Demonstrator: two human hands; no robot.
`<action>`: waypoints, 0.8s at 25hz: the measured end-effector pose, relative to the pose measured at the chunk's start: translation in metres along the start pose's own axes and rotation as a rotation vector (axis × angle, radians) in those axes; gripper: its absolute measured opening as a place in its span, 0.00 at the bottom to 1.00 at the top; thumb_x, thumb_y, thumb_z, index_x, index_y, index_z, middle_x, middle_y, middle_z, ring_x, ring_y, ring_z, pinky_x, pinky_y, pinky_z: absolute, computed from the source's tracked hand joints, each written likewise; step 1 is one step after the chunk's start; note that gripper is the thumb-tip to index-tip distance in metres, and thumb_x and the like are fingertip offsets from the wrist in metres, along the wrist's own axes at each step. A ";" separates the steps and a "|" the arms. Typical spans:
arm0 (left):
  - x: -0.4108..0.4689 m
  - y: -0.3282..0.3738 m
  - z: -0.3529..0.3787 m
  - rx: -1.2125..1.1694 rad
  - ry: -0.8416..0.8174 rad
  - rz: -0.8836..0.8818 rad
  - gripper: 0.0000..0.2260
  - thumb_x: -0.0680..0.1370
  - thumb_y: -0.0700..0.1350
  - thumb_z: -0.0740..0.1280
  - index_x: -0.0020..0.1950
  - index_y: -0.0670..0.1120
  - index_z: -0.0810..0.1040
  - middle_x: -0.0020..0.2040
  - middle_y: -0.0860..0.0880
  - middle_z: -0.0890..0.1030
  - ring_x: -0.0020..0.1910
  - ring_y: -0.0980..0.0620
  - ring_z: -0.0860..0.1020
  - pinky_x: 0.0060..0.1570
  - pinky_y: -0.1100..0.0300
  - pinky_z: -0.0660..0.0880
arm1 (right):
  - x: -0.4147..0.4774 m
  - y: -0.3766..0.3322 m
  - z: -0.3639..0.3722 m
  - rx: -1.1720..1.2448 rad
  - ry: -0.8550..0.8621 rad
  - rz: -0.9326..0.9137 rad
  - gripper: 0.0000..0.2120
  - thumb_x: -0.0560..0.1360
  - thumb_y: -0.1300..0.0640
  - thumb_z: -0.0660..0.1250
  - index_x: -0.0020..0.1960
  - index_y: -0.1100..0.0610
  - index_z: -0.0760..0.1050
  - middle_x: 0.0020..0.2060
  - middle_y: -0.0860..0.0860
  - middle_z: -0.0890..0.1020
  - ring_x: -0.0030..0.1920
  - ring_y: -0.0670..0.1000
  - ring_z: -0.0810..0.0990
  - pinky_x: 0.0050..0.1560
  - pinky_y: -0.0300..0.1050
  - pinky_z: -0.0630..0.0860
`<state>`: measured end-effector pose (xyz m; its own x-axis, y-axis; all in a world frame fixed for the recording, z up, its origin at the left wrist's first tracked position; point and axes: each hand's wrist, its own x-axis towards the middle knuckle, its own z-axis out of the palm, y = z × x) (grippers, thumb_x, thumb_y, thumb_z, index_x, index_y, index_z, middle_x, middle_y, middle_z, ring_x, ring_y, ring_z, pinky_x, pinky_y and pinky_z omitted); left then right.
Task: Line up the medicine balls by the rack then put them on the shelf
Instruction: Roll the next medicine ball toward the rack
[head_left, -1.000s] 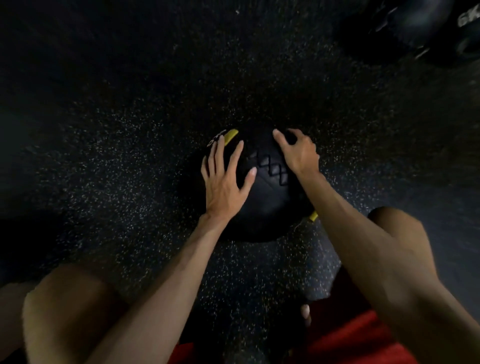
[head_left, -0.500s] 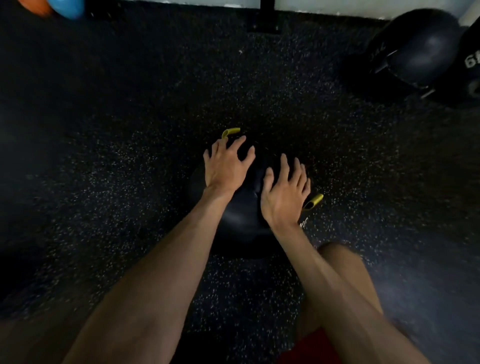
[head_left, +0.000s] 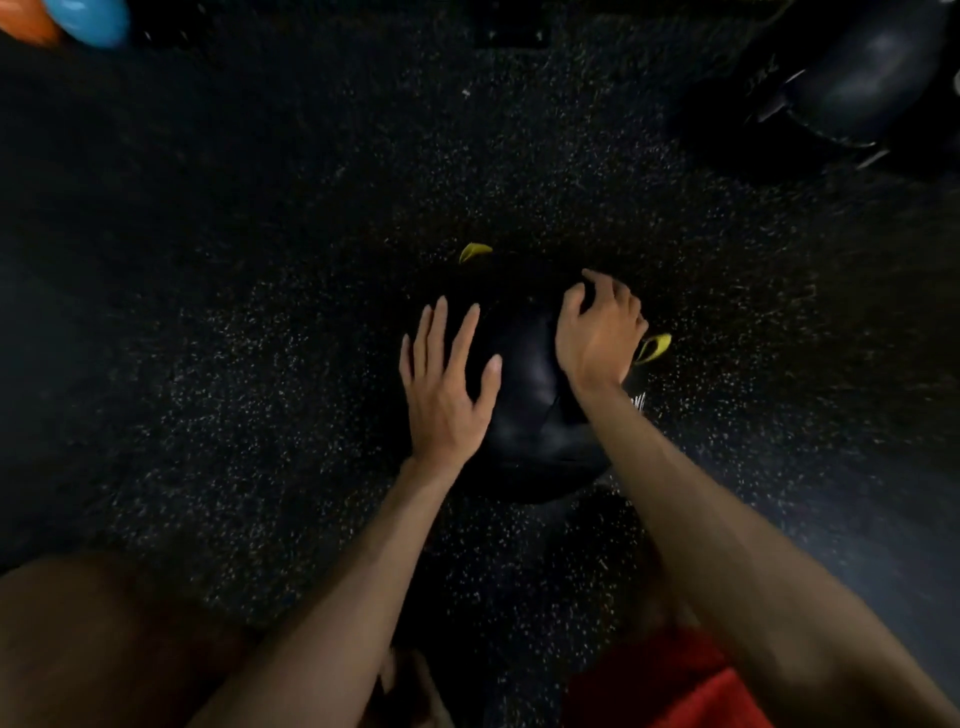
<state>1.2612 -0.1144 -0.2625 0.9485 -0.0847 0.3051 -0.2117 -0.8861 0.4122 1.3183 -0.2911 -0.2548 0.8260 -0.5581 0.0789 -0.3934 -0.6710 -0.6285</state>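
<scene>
A black medicine ball (head_left: 524, 415) with yellow markings lies on the dark speckled rubber floor at the centre of the head view. My left hand (head_left: 447, 384) rests flat on its left side, fingers straight and spread. My right hand (head_left: 597, 332) sits on the ball's upper right, fingers and thumb curled over its far top. One yellow marking (head_left: 652, 347) shows just right of that hand, and another (head_left: 472, 252) shows at the ball's far edge.
Two more black medicine balls (head_left: 862, 88) lie at the top right. A blue ball (head_left: 91, 21) and an orange one (head_left: 23, 23) sit at the top left. A dark post base (head_left: 511, 28) stands at top centre. My knees and red shorts (head_left: 691, 691) fill the bottom.
My right hand has moved from the ball's near right side up to its far top and curled. My left hand slid down to the left side. The yellow markings have shifted.
</scene>
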 end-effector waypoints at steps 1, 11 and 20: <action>0.017 0.005 0.005 0.036 -0.013 0.001 0.26 0.84 0.62 0.51 0.79 0.53 0.63 0.81 0.46 0.60 0.80 0.47 0.57 0.76 0.41 0.57 | 0.015 0.001 0.000 0.027 -0.021 0.034 0.20 0.81 0.47 0.55 0.66 0.53 0.77 0.64 0.55 0.79 0.66 0.58 0.74 0.68 0.58 0.66; 0.160 0.011 0.053 0.154 -0.169 -0.066 0.27 0.82 0.64 0.46 0.75 0.54 0.69 0.72 0.43 0.72 0.72 0.42 0.68 0.70 0.38 0.63 | 0.078 -0.026 0.012 0.139 0.011 0.116 0.16 0.80 0.52 0.58 0.62 0.56 0.80 0.60 0.57 0.83 0.62 0.60 0.79 0.65 0.56 0.72; 0.310 0.037 0.097 0.022 -0.539 -0.247 0.25 0.82 0.62 0.52 0.70 0.50 0.74 0.70 0.40 0.73 0.69 0.38 0.68 0.69 0.38 0.59 | 0.031 -0.059 0.060 -0.317 0.156 0.175 0.34 0.81 0.33 0.47 0.82 0.47 0.50 0.81 0.55 0.53 0.81 0.58 0.49 0.77 0.66 0.51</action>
<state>1.5705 -0.2180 -0.2361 0.9561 -0.0888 -0.2792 0.0303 -0.9179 0.3957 1.3917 -0.2396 -0.2614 0.6740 -0.7284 0.1235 -0.6480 -0.6631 -0.3747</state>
